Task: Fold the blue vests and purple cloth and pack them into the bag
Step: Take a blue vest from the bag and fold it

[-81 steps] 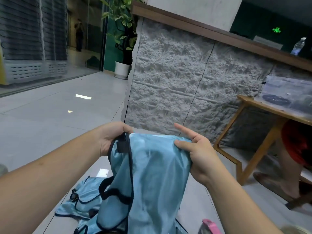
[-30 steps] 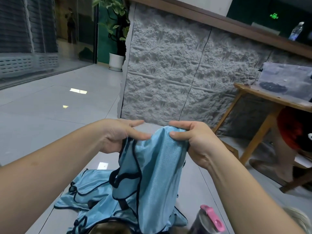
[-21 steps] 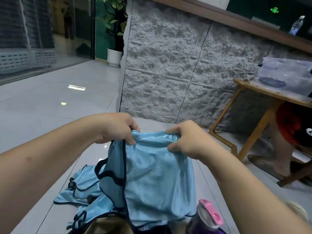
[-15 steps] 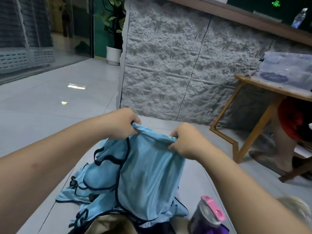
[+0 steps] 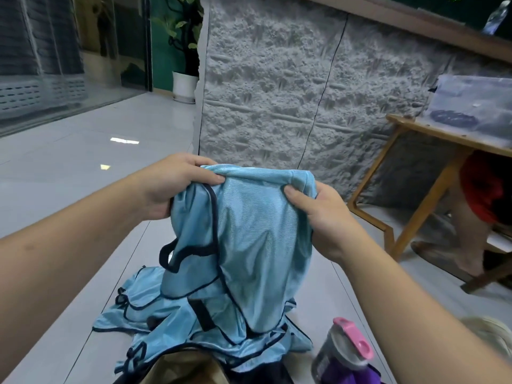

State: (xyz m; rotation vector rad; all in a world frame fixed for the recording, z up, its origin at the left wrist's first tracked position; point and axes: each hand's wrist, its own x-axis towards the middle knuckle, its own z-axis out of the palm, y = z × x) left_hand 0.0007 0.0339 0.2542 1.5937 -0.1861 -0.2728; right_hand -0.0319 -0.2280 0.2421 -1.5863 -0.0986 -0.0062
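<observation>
Vest (image 5: 257,234) light blue, dark trim; bottle lid (image 5: 354,339) pink.

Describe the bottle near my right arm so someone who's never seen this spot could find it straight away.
Start at the pile of light blue vests with dark trim lying on the grey tiled floor in front of the rough grey stone wall. Just right of that pile, at the bottom edge of the view, stands a clear bottle with a pink flip lid. That pink lid sets it apart.

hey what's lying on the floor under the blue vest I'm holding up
More blue vests lie heaped on the floor beneath the held vest. An open bag shows at the bottom edge; its contents are hidden.
</observation>
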